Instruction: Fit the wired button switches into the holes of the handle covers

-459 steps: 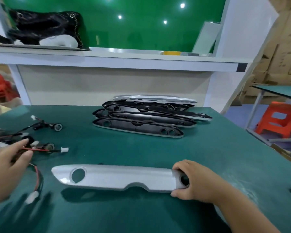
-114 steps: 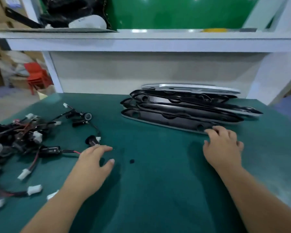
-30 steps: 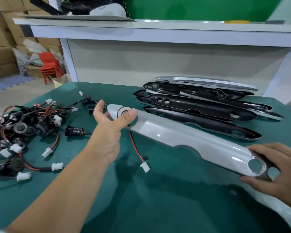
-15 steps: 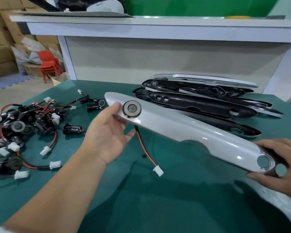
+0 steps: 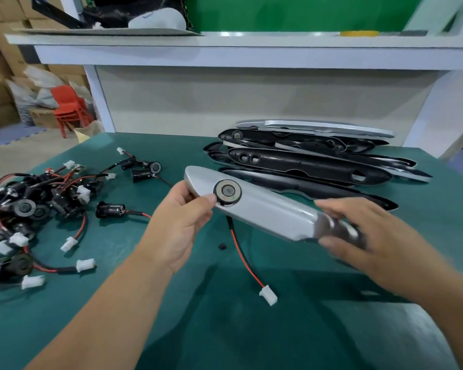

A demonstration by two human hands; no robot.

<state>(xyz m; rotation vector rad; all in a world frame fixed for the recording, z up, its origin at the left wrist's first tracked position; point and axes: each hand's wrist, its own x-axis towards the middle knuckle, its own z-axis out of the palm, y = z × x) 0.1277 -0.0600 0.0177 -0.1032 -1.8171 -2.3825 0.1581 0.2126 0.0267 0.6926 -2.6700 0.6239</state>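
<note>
— What lies out past the left fingers?
— A tangled heap of switches (image 5: 32, 209): black bodies, red-and-black leads, white plugs, too knotted to count. Nearer those fingers, one loose switch (image 5: 110, 209) lies on its side on the green surface (image 5: 225, 329).
— And the left hand (image 5: 182, 222)?
— It pinches the left tip of one silver handle cover (image 5: 267, 209), thumb on the face and fingers curled behind.
— Anything in the cover's hole?
— One button switch (image 5: 227, 192), seated just beside the left thumb, its face toward the camera. Its wire (image 5: 241, 252) hangs from under the cover to one white connector (image 5: 268, 295) on the surface.
— Which way does the cover run?
— Its long axis goes from far left down to near right, between both sets of fingers.
— The right hand (image 5: 372, 236)?
— Blurred, but its thumb is beneath and its fingers over the cover's right end, gripping it. Behind those fingers a stack of covers (image 5: 305, 164) lies lengthwise, mostly black inner sides up. I cannot count them surely.
</note>
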